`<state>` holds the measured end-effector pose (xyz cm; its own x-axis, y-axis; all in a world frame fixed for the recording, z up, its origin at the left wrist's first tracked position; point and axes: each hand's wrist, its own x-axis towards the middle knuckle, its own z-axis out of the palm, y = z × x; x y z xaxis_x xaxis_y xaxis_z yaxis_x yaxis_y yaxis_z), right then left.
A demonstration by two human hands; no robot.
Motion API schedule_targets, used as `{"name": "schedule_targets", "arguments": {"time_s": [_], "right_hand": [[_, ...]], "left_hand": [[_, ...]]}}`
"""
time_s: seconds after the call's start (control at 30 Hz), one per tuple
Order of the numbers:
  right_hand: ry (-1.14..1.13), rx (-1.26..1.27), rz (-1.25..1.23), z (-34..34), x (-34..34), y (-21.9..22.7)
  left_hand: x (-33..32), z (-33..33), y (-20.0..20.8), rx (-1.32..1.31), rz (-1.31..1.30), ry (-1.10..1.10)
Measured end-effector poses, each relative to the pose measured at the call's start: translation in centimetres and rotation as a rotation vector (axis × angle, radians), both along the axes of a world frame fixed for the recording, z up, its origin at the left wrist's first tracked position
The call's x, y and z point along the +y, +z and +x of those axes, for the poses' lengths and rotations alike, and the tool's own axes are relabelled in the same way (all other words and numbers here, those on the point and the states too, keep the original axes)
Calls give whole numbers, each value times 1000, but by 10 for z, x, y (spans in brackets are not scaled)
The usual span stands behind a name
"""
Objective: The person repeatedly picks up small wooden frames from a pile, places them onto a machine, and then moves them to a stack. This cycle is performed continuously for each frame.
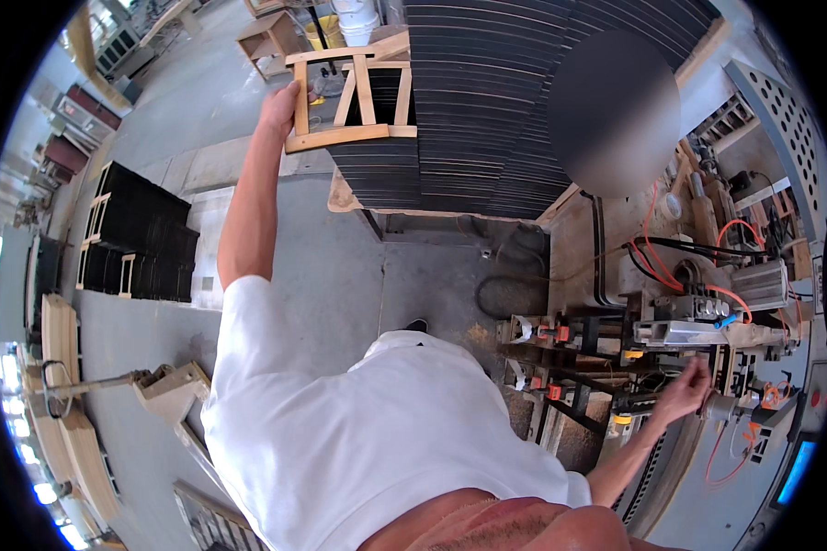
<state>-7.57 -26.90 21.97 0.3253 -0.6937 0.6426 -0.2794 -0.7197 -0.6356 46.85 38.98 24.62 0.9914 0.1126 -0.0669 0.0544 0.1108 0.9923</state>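
Observation:
My left hand reaches far forward and grips the left side of a light wooden frame with crossbars. The frame sits at the left end of a large stack of black slats or panels; whether it is fixed to anything there I cannot tell. To the right, my right hand is at a machine with metal rails, clamps and orange air hoses. Its fingers are bent together beside a metal bar, and anything between them is too small to make out.
Black stacked pieces with wooden frames stand on the floor at left. Long pale boards lie beyond them. A wooden stand is beside my left side. Buckets and a small wooden shelf are at the back.

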Motion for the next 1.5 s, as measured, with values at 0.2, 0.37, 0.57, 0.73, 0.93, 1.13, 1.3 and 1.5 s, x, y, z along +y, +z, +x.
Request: {"name": "schedule_targets", "arguments": {"time_s": [0.2, 0.37, 0.57, 0.73, 0.93, 1.13, 1.3, 1.5], "right_hand": [[204, 117, 382, 27, 137, -63], [163, 230, 622, 17, 177, -124], [-55, 415, 585, -4, 211, -114], [-274, 461, 487, -60, 208, -121], [-732, 569, 468, -193, 251, -121], [-1296, 879, 529, -358, 368, -151], [-1376, 549, 719, -416, 436, -179], [-1380, 460, 823, -434, 411, -177]], "left_hand": [[-60, 56, -37, 158, 324, -180], [-67, 42, -37, -163, 583, 74], [-105, -79, 8, -651, 365, 50], [-185, -205, -56, -436, 77, -549], [-268, -313, -156, 138, 119, -1310], [-321, -345, -193, 143, 256, -1612], [-357, -405, -204, 207, 345, -1699], [-385, -495, -203, 197, 433, -1819]]}}
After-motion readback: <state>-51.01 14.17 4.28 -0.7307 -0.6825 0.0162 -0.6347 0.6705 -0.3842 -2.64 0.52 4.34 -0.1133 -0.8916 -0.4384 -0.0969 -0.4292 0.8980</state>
